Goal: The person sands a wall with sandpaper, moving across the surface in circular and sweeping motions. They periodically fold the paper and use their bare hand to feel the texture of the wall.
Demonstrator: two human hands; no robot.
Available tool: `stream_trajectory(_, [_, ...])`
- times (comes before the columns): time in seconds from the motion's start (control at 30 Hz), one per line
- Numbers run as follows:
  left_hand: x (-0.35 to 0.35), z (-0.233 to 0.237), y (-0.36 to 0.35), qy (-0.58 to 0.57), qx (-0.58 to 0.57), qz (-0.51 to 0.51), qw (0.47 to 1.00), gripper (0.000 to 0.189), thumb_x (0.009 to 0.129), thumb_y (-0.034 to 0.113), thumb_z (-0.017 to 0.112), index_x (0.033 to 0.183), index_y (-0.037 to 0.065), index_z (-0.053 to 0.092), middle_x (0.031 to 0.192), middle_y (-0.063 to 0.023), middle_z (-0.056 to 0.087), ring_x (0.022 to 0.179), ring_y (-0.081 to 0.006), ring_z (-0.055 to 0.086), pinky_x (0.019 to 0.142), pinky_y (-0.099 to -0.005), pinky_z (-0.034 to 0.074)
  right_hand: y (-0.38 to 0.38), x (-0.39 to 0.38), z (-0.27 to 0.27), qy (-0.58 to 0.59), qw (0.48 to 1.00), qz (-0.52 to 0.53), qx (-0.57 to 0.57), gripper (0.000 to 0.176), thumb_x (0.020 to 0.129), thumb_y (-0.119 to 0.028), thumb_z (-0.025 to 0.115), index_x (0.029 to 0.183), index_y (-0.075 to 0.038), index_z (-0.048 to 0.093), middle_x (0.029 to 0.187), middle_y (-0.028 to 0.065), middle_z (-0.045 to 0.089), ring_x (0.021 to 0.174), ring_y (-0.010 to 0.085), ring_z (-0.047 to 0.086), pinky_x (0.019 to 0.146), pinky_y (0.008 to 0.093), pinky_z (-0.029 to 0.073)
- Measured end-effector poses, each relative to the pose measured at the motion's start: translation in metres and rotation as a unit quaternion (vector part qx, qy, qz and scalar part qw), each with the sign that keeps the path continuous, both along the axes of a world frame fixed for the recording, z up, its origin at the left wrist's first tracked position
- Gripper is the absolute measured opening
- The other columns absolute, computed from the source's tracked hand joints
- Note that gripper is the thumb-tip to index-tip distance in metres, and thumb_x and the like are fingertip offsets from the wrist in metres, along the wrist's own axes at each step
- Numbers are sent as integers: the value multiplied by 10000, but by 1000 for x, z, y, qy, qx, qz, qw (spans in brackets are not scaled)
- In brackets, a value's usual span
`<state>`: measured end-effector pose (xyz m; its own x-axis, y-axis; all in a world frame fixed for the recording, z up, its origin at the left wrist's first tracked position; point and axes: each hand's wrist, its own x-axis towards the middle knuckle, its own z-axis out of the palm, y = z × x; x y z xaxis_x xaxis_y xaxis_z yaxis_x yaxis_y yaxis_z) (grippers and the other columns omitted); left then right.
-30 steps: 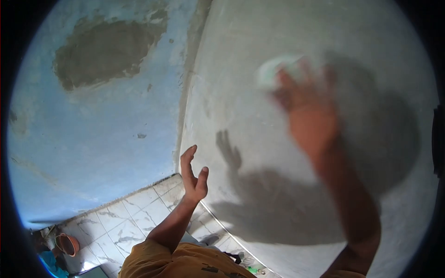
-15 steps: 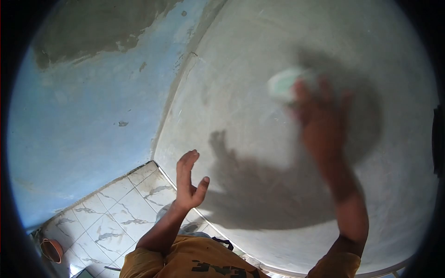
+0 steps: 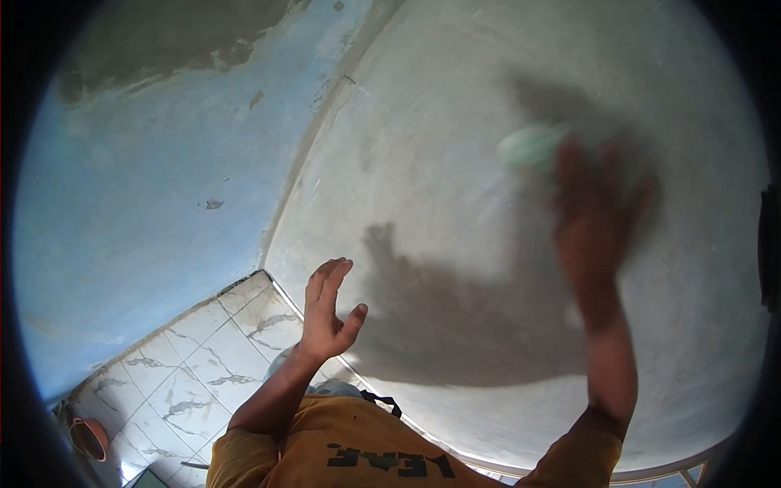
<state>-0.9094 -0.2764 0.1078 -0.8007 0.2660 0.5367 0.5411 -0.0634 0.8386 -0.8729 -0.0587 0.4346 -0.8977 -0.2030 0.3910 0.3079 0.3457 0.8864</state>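
On the grey wall point(image 3: 455, 211), at the upper right, my right hand point(image 3: 598, 203) is blurred, with a pale green, rounded object point(image 3: 533, 146) under or beside its fingers against the surface. What that object is cannot be made out. My left hand point(image 3: 329, 313) is raised near the lower left part of the same wall, thumb apart from the bent fingers, holding nothing. Dark shadows of my arms and body fall on the wall between and around the hands.
A blue painted wall point(image 3: 154, 211) with a bare grey patch meets the grey wall at a corner. White veined floor tiles point(image 3: 183, 398) lie below. An orange-brown bowl point(image 3: 89, 439) stands at the lower left. A dark object point(image 3: 767, 248) is at the right edge.
My right hand and the pale green object have shifted to the right across the wall. My left hand has stayed nearly in place, still apart from the wall objects.
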Motion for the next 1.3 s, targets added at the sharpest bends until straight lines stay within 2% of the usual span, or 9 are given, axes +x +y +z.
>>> stream_trajectory(0.17, [9, 4, 23, -11, 11, -29, 999, 684, 806, 84, 676, 1435, 12, 418, 1375, -259, 467, 1298, -414, 444, 1091, -478, 355, 22, -6, 23, 96, 993, 14, 59, 694, 942, -306, 597, 1567, -260, 299, 1605, -48, 341, 1489, 267, 291, 1174, 658, 124])
stream_trajectory(0.3, [18, -3, 38, -82, 38, -122, 988, 700, 801, 61, 692, 1442, 48, 410, 1357, -235, 498, 1272, -396, 475, 1062, -469, 381, 13, 8, -143, -137, 921, 100, -349, 538, 862, -376, 670, 1348, -157, 596, 1424, 107, 530, 1397, 305, 417, 1157, 585, 270])
stream_trajectory(0.4, [18, -20, 39, -202, 27, -173, 964, 661, 849, 139, 702, 1438, 45, 416, 1335, -228, 521, 1228, -378, 520, 1021, -446, 422, -19, 26, -207, -303, 866, 80, -390, 383, 953, -261, 575, 1314, -144, 627, 1274, 110, 645, 1328, 344, 488, 1179, 542, 242])
stream_trajectory(0.53, [17, -39, 37, -427, 63, -191, 881, 653, 930, 273, 685, 1460, 32, 388, 1363, -202, 518, 1208, -288, 557, 970, -392, 481, -57, 48, -237, -88, 472, 126, -868, 326, 1010, -161, 503, 1308, -73, 601, 1262, 119, 651, 1185, 335, 610, 1079, 414, 412])
stream_trajectory(0.63, [9, -32, 44, -413, 120, -271, 861, 529, 936, 222, 694, 1382, 29, 486, 1231, -138, 624, 1111, -187, 599, 940, -347, 499, -50, 67, -284, 24, 299, 115, -947, 337, 1034, -195, 498, 1305, -9, 568, 1233, 127, 652, 1128, 249, 635, 1000, 350, 470])
stream_trajectory(0.83, [-10, 22, 69, -288, 257, -244, 890, 388, 906, 110, 712, 1259, 33, 569, 1110, -64, 645, 1078, -143, 582, 944, -314, 471, -25, 75, -283, 60, 140, 173, -973, 398, 1032, -275, 543, 1282, 34, 554, 1121, 110, 666, 967, 193, 657, 909, 359, 509])
stream_trajectory(0.97, [-9, 83, 84, -150, 180, -84, 969, 536, 860, 219, 782, 1301, 13, 558, 1280, -103, 557, 1133, -184, 550, 989, -357, 418, -22, 66, -245, 117, 102, 267, -951, 375, 1022, -265, 569, 1232, 46, 581, 1067, 100, 672, 905, 191, 660, 874, 358, 515])
stream_trajectory(1.07, [-17, 80, 79, -15, 78, -215, 973, 632, 810, 233, 819, 1340, 30, 542, 1186, -116, 617, 1131, -213, 576, 986, -398, 438, -9, 60, -235, 74, 185, 346, -917, 313, 1011, -226, 590, 1174, 40, 614, 1059, 98, 669, 949, 194, 651, 886, 359, 511])
stream_trajectory(1.3, [-5, 68, 87, -200, 220, -336, 894, 345, 866, 25, 753, 1196, 35, 654, 1020, -51, 639, 937, -124, 601, 862, -300, 481, -10, 51, -246, 122, 244, 324, -906, 237, 958, -158, 649, 1130, -2, 606, 1128, 108, 600, 997, 183, 617, 921, 350, 494])
